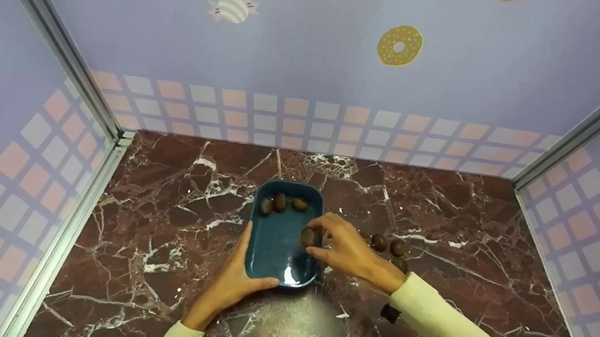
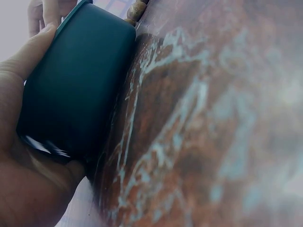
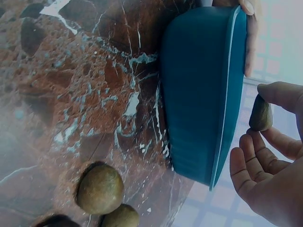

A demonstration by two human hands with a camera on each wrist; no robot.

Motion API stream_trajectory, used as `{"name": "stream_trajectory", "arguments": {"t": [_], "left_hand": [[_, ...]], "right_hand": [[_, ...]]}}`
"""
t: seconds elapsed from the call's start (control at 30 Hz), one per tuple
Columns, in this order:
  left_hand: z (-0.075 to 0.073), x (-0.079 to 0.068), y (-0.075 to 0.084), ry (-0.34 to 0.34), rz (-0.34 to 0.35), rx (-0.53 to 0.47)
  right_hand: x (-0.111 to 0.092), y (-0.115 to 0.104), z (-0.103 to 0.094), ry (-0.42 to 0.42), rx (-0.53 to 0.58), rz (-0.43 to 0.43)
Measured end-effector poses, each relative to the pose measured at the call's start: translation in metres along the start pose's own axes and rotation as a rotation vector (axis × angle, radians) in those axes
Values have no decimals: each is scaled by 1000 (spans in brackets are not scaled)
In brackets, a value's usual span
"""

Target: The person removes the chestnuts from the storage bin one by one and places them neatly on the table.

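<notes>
A deep blue-green rectangular dish (image 1: 276, 250) stands on the marbled table. My left hand (image 1: 230, 282) holds it at the near left corner, fingers along the left wall and thumb at the near rim. Over the dish's right rim, my right hand (image 1: 350, 249) pinches a brown chestnut (image 1: 308, 236) between thumb and fingertips; the right wrist view shows this chestnut (image 3: 261, 115) above rim height. Three chestnuts (image 1: 279, 203) lie inside the dish at its far end. Several more chestnuts (image 1: 379, 242) rest on the table right of the dish, partly hidden behind my right hand and wrist.
The dark red marbled table (image 1: 159, 214) is enclosed by a purple patterned back wall (image 1: 312, 57) and side walls. Metal rails (image 1: 68, 221) run along the left edge. Beside the dish, loose chestnuts (image 3: 100, 189) sit close together under my right forearm.
</notes>
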State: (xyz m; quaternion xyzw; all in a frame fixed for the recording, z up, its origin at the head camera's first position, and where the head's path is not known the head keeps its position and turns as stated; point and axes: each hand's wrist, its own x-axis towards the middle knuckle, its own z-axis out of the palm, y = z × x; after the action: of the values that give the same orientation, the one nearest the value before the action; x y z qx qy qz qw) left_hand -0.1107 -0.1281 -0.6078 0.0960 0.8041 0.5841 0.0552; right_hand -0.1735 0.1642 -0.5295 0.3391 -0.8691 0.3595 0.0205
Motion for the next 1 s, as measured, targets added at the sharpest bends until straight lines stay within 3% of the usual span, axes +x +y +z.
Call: {"name": "stream_trajectory", "arguments": {"t": [0.43, 0.7, 1.0], "left_hand": [[0, 0, -1, 9, 1, 25], [0, -1, -2, 6, -2, 18], [1, -1, 0, 9, -7, 25]], "right_hand": [[-16, 23, -18, 68, 40, 90], [-27, 42, -28, 118, 71, 193], [-38, 79, -36, 195, 84, 339]]}}
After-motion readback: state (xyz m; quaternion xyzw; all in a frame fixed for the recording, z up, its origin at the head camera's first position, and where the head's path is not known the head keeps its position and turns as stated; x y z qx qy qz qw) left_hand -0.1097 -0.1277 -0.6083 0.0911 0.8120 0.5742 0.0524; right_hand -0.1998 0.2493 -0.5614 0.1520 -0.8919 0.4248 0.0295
